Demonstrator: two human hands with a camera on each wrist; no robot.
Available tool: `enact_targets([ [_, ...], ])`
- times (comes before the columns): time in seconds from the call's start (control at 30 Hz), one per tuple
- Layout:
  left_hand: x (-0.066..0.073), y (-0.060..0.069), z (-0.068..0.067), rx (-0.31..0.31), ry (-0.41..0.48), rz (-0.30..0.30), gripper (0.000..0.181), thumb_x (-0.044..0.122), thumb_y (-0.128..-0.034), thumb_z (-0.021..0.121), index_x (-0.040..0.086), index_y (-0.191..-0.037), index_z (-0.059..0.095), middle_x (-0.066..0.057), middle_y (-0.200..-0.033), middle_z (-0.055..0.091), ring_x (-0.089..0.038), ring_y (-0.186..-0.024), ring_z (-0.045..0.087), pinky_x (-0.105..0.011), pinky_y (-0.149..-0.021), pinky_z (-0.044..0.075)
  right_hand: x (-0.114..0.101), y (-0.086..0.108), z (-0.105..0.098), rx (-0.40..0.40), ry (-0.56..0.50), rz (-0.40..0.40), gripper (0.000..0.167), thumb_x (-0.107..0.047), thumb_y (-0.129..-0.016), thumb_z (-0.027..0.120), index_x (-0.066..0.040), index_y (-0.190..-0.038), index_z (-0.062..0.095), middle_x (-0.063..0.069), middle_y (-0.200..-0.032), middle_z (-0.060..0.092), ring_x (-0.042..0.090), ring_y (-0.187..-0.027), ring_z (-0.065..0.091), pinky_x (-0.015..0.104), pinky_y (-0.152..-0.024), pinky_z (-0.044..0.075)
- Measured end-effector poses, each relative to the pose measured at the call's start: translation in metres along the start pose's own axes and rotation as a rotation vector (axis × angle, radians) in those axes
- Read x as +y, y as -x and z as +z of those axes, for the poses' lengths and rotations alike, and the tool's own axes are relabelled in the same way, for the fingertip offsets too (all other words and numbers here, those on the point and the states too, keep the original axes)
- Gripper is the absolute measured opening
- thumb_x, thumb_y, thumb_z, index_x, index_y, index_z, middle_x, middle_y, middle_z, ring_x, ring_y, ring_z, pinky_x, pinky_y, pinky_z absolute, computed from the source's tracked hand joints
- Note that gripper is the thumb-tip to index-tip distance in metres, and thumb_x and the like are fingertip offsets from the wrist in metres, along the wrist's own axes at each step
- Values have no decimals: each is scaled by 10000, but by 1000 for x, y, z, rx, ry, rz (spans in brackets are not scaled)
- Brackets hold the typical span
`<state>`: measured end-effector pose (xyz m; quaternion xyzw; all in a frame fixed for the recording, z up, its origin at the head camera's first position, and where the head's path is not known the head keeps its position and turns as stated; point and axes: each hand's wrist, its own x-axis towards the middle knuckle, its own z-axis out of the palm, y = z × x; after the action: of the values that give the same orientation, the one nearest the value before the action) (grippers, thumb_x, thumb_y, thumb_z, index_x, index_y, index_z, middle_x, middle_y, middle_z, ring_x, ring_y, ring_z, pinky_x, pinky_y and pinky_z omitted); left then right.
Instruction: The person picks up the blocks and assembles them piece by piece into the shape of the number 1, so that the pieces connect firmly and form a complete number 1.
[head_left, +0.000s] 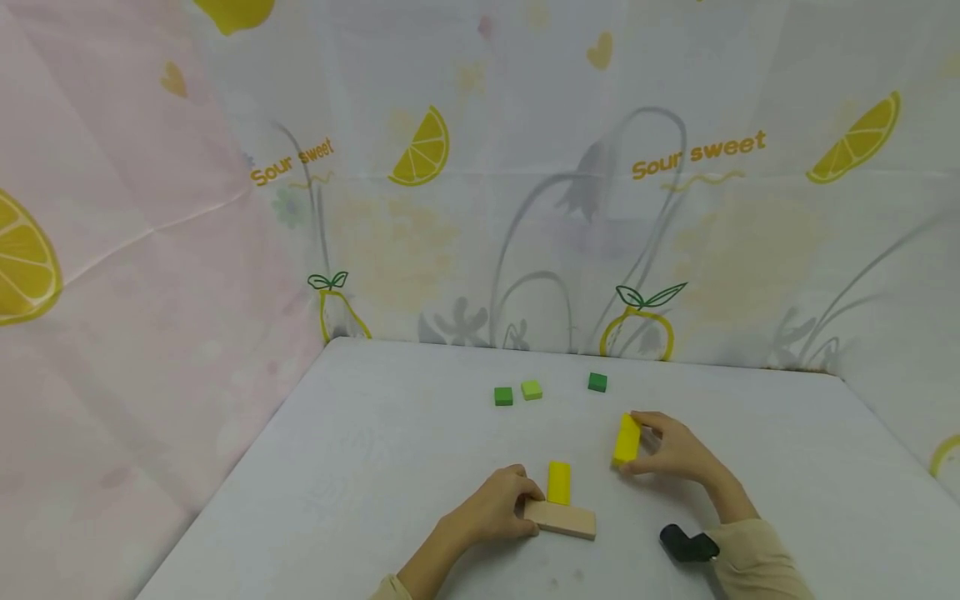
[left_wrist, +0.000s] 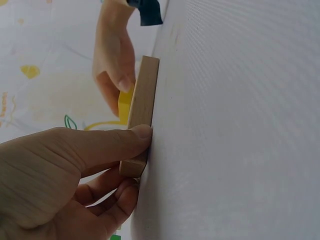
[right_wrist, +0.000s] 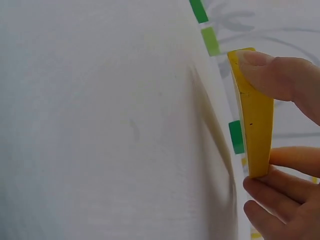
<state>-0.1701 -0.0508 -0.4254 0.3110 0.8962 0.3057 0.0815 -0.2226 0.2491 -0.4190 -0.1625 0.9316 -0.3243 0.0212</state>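
Note:
My left hand (head_left: 493, 506) pinches the left end of a plain wooden block (head_left: 567, 520) lying on the table, its thumb on the near face in the left wrist view. Just behind that block, a yellow block (head_left: 558, 482) lies lengthwise, its near end at or very close to the wood. To the right, my right hand (head_left: 677, 450) holds a second yellow block (right_wrist: 257, 125) by its two ends between thumb and fingers. In the right wrist view this block appears raised off the table.
Farther back on the white table (head_left: 360, 467) lie a green block (head_left: 503, 397), a light green block (head_left: 532, 390) and a dark green block (head_left: 597, 382). A printed cloth (head_left: 525, 250) hangs behind. A dark device (head_left: 686, 544) sits by the right wrist.

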Motion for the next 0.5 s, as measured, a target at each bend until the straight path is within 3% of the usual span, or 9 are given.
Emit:
enact_targets([
  [0.5, 0, 0, 0, 0, 3, -2, 306, 115, -720, 809, 43, -1003, 718, 101, -758, 454, 3, -678, 405, -128, -614, 395, -7, -13, 8, -16, -25, -23, 878, -320, -644, 833, 128, -1297, 454, 317, -1314, 457, 474, -1191, 439, 536, -974, 380],
])
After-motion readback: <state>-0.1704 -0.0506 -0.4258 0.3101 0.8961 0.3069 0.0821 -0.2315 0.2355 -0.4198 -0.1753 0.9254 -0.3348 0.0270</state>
